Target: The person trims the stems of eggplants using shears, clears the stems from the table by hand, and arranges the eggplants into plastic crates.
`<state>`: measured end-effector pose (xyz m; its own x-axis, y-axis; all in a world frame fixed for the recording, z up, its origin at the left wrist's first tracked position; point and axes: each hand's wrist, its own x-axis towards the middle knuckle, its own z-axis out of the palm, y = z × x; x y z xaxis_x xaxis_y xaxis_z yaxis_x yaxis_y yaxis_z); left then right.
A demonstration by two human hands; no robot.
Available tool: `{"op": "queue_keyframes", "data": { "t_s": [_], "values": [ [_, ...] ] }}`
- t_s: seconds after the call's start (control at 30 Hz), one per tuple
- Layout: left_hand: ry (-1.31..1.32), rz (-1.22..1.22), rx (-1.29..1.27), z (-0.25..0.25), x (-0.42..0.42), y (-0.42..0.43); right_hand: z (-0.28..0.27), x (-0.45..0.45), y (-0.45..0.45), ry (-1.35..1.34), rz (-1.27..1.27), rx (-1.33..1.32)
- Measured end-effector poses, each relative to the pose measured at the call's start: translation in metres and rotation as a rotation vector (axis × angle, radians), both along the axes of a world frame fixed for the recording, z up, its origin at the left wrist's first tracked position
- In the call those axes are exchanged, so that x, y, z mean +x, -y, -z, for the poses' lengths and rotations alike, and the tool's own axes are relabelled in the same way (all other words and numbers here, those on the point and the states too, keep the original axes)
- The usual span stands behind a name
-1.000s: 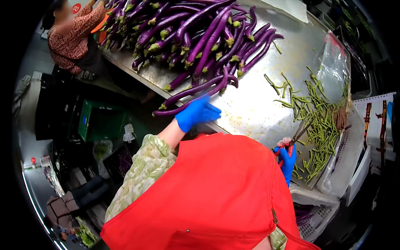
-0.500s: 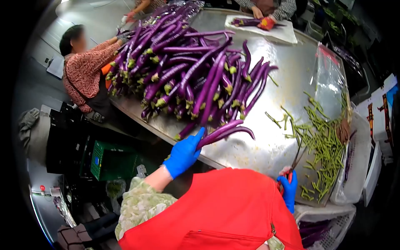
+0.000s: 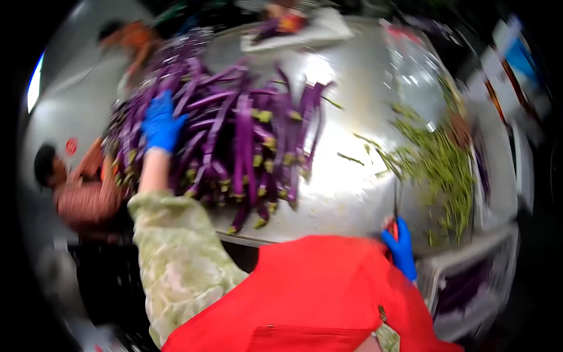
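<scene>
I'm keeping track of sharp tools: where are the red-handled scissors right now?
In the head view, right of centre, the red-handled scissors are in the gloved right hand, blades over the metal table, left of the green beans.

The eggplants (image 3: 243, 138) are long, slender and glossy purple with green caps, piled many deep in a loose heap on the left part of the surface (image 3: 346, 193). Most caps point toward the surface's near edge; a few eggplants stick out of the heap that way. The scissors (image 3: 391, 226), red-handled and dark-bladed, are held at the surface's near edge, blades pointing toward its far side, their opening too blurred to tell.
</scene>
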<state>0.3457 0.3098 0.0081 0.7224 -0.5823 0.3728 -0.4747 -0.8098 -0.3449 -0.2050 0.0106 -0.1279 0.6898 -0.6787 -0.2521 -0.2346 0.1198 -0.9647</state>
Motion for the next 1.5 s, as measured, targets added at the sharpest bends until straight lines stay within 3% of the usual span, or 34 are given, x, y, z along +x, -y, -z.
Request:
{"op": "queue_keyframes", "data": {
  "t_s": [0.03,0.17,0.23,0.27,0.33,0.37,0.43,0.5,0.57,0.6,0.67,0.77,0.9,0.97,1.0,1.07,1.17,1.2,1.27,1.3,1.4,1.43,1.5],
  "values": [
    [0.049,0.078,0.006,-0.007,-0.007,0.003,-0.002,-0.003,0.0,-0.014,0.024,-0.002],
    [-0.145,-0.015,-0.084,-0.052,-0.045,0.027,0.005,-0.018,0.0,0.016,0.051,0.094],
    [-0.032,0.022,-0.092,-0.061,-0.066,0.042,0.007,-0.018,-0.001,-0.011,0.037,0.065],
    [-0.154,0.222,-0.27,-0.068,-0.09,0.062,0.011,-0.019,-0.002,-0.001,0.035,0.056],
    [-0.799,0.607,-0.791,-0.054,-0.153,0.119,0.021,-0.023,-0.003,0.026,0.053,0.043],
    [-1.003,0.668,-0.815,-0.033,-0.176,0.142,0.025,-0.026,-0.005,0.032,0.075,0.036],
    [-1.167,0.787,-0.565,0.031,-0.23,0.188,0.028,-0.033,-0.006,0.042,0.121,0.019],
    [-1.147,0.867,-0.434,0.112,-0.271,0.236,0.013,-0.045,-0.004,-0.015,0.114,0.007],
    [-1.026,0.754,-0.539,0.18,-0.284,0.289,0.009,-0.057,-0.003,-0.067,0.122,-0.038],
    [-0.948,0.639,-0.589,0.21,-0.285,0.316,0.011,-0.059,-0.008,0.075,0.235,-0.078],
    [-0.822,0.495,-0.496,0.233,-0.299,0.363,0.001,-0.071,-0.015,-0.033,0.301,-0.13],
    [-0.758,0.606,-0.424,0.238,-0.356,0.429,0.013,-0.092,-0.026,-0.109,0.413,-0.074],
    [-1.016,0.975,-0.562,0.227,-0.446,0.476,0.012,-0.101,-0.021,-0.036,0.474,0.021],
    [-1.133,1.008,-0.349,0.204,-0.464,0.482,0.022,-0.104,-0.012,0.0,0.483,0.076],
    [-1.247,1.01,-0.343,0.181,-0.46,0.482,0.024,-0.104,-0.007,-0.039,0.45,0.066],
    [-1.162,1.061,-0.469,0.183,-0.408,0.506,0.026,-0.102,0.004,-0.117,0.382,0.048],
    [-0.869,0.996,-0.617,0.2,-0.295,0.554,0.018,-0.072,0.031,-0.219,0.134,-0.317],
    [-0.653,0.996,-0.464,0.239,-0.24,0.575,0.015,-0.056,0.041,-0.313,-0.011,-0.433],
    [-0.641,0.913,-0.307,0.272,-0.19,0.584,0.02,-0.019,0.054,-0.406,-0.175,-0.606],
    [-0.841,0.834,-0.298,0.27,-0.188,0.582,0.028,0.002,0.059,-0.442,-0.243,-0.656],
    [-0.838,0.855,-0.13,0.23,-0.224,0.549,0.03,0.042,0.069,-0.436,-0.362,-0.76],
    [-0.986,0.921,-0.292,0.24,-0.233,0.538,0.028,0.042,0.073,-0.421,-0.387,-0.782],
    [-0.826,0.996,-0.297,0.232,-0.273,0.5,0.026,0.026,0.09,-0.074,0.011,-0.778]
  ]
}}
